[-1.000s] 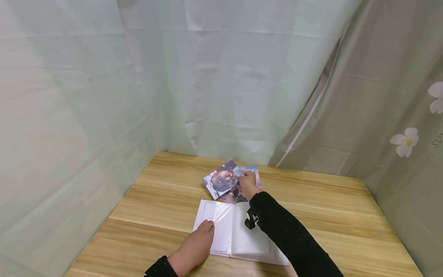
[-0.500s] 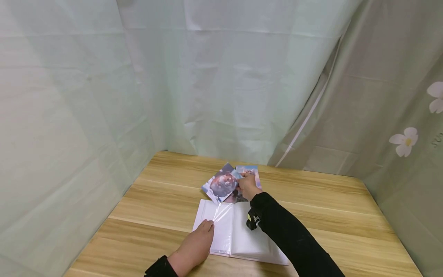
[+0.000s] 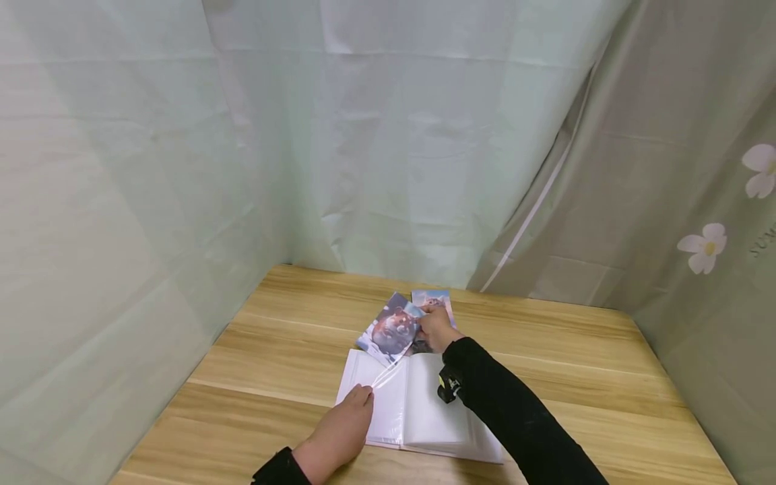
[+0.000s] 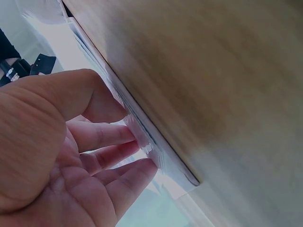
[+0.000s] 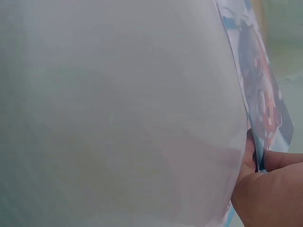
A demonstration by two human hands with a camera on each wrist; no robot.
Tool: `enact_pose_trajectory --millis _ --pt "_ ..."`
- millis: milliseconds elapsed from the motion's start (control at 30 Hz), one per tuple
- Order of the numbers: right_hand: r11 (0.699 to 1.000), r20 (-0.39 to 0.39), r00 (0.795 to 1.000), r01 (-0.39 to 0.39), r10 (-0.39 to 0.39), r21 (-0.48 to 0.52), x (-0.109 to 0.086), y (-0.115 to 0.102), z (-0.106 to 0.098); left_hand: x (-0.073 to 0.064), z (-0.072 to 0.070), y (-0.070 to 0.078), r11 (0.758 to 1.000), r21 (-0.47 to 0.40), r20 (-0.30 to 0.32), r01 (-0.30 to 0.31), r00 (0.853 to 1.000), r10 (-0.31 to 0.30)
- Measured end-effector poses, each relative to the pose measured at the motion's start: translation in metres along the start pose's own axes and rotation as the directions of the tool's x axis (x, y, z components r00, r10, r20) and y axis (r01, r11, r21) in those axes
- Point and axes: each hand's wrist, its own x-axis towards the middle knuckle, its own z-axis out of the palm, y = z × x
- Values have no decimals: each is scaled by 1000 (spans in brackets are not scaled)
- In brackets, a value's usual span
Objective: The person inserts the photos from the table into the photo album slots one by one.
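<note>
An open white photo album (image 3: 438, 407) lies near the front of the table, its left page covered by a clear plastic sleeve (image 3: 386, 377). My left hand (image 3: 342, 428) pinches the sleeve at the album's left edge; the left wrist view has thumb and fingertips at that thin edge. My right hand (image 3: 438, 328) pinches a photo (image 3: 388, 333) of a reddish, round-bodied figure by its right side. The photo tilts, its lower corner overlapping the top of the left page. In the right wrist view, a pale album page (image 5: 128, 104) hides part of the hand.
Another photo (image 3: 432, 296) lies behind the album, partly hidden by the right hand. The wooden table (image 3: 564, 364) reaches back to pale curtains (image 3: 388, 148), which hang along its left, back and right sides.
My right hand has brought the photo's lower corner down and slightly right, onto the album's top edge. A taut crease now runs up the sleeve from my left hand, which stays in place.
</note>
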Motion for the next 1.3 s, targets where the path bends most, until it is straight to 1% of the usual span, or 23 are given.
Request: enact_pose_trajectory --millis 133,200,267,333,467,600,667,833,967,1067,1167,1233,1300 --pt "1000 14 1000 12 -11 -5 -1 -1 -2 0 0 0 1000 -6 4 6 1000 -5" --pt "999 14 1000 25 -25 -27 0 -2 -3 -1 -1 0 1000 -8 4 5 1000 -5" --pt "997 11 999 48 -47 -52 1 -3 -5 -1 -2 0 1000 -9 2 1 1000 -1" --pt "993 7 998 67 -67 -101 2 -4 -6 -1 -2 0 1000 -12 1 1 1000 -1" --pt "981 23 994 105 -102 -162 6 -4 -7 -1 -2 0 1000 -7 -2 -2 1000 2" --pt "963 52 991 129 -120 -238 10 -6 -7 -1 -1 1 1000 -11 -4 1 1000 -1" --pt "948 75 989 145 -129 -284 11 -9 -7 -1 0 1 1000 -16 -5 3 1000 -3" --pt "917 123 984 165 -129 -364 9 -16 -4 -1 0 1 1000 -12 2 11 1000 -11" --pt "910 122 984 169 -133 -377 5 -19 -2 -1 0 1 1000 -5 -1 9 1000 -9" --pt "901 110 980 195 -164 -387 2 -20 1 -1 0 1 1000 13 -5 1 1000 -1" --pt "893 117 975 220 -189 -392 1 -20 3 -1 -1 0 1000 9 0 -2 1000 2" --pt "895 129 974 221 -185 -387 2 -19 4 0 -1 -1 1000 2 10 -3 1000 3" --pt "902 151 974 217 -171 -375 3 -19 4 0 -2 -1 1000 -24 22 0 1000 1"
